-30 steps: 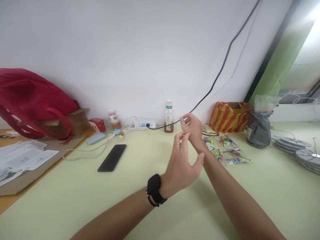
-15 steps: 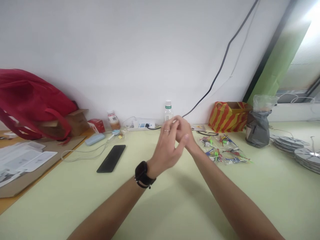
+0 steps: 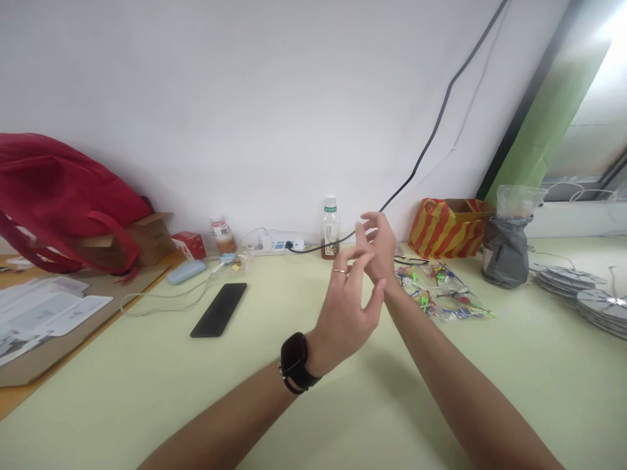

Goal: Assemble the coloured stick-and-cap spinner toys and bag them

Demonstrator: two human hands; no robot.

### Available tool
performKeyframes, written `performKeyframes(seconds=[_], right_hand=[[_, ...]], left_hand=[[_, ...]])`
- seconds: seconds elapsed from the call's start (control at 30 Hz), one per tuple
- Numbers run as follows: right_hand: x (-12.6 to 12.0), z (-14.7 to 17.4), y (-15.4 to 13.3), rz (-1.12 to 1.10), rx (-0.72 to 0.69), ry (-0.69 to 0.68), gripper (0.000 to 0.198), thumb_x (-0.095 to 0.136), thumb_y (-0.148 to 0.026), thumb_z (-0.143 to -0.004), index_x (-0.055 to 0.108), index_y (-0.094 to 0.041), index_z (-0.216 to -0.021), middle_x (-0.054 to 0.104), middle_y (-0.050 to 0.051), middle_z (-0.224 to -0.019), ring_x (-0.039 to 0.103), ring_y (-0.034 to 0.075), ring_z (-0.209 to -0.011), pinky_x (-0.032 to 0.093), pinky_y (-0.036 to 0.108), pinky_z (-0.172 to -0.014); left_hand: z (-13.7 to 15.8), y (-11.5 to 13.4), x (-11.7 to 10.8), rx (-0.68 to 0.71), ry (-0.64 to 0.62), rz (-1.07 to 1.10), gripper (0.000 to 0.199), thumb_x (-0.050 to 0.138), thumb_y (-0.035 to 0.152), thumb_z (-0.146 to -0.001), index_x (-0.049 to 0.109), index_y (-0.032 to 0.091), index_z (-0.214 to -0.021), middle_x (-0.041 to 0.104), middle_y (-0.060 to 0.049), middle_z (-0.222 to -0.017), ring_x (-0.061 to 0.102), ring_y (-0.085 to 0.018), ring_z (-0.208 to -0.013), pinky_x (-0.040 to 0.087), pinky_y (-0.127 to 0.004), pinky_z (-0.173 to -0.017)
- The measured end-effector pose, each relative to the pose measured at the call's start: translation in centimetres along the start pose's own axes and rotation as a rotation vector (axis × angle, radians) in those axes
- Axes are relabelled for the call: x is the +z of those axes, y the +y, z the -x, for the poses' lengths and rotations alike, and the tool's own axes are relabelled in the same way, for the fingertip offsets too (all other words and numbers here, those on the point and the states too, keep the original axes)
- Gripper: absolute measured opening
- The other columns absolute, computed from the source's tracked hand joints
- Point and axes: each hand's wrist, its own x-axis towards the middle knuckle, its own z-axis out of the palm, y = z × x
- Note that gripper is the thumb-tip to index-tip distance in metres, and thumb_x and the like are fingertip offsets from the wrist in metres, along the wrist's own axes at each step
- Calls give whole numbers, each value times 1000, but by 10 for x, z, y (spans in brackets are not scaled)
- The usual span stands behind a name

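My left hand (image 3: pixel 349 303), with a ring and a black watch (image 3: pixel 295 359) at its wrist, is raised over the table with its fingers bent and apart. Just beyond it, my right hand (image 3: pixel 379 247) is also up, its fingers curled loosely and spread. I see nothing in either hand. The left fingertips overlap the right hand in view; whether they touch I cannot tell. Behind the hands stands a drink bottle (image 3: pixel 330 228) with a white cap and green band. To the right of my right wrist lie clear bags of small colourful plastic pieces (image 3: pixel 445 290).
A black phone (image 3: pixel 218 310) lies on the pale green table (image 3: pixel 147 378). Left are a red bag (image 3: pixel 63 189), a light blue case (image 3: pixel 186 272) and a second bottle (image 3: pixel 223 235). Right stand a striped bag (image 3: pixel 441 232), a grey bag (image 3: pixel 507 251) and stacked discs (image 3: pixel 602 310). A black cable (image 3: pixel 431 134) crosses the wall.
My hands were clasped close together in front of the bottle. They have moved apart a little and to the right, the left one lower, and the fingers have loosened. The bottle now shows fully.
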Motion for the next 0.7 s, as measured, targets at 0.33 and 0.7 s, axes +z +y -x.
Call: performKeyframes(seconds=[0.33, 0.7], right_hand=[[-6, -7, 2, 30, -44, 4, 31, 51, -41, -92, 55, -23, -117, 66, 4, -99, 60, 16, -72, 46, 28, -65], [-23, -26, 16, 6, -16, 105, 31, 56, -43, -90, 59, -21, -110, 65, 5, -96, 56, 16, -69, 46, 31, -67]], left_hand=[[-11, -3, -14, -37, -74, 31, 51, 65, 26, -93, 44, 26, -140, 45, -14, -146, 46, -31, -139, 41, -51, -116], [10, 16, -2, 64, -257, 200, 30, 61, 22, -92, 58, 25, -122, 63, -11, -125, 64, -26, -114, 56, -43, -100]])
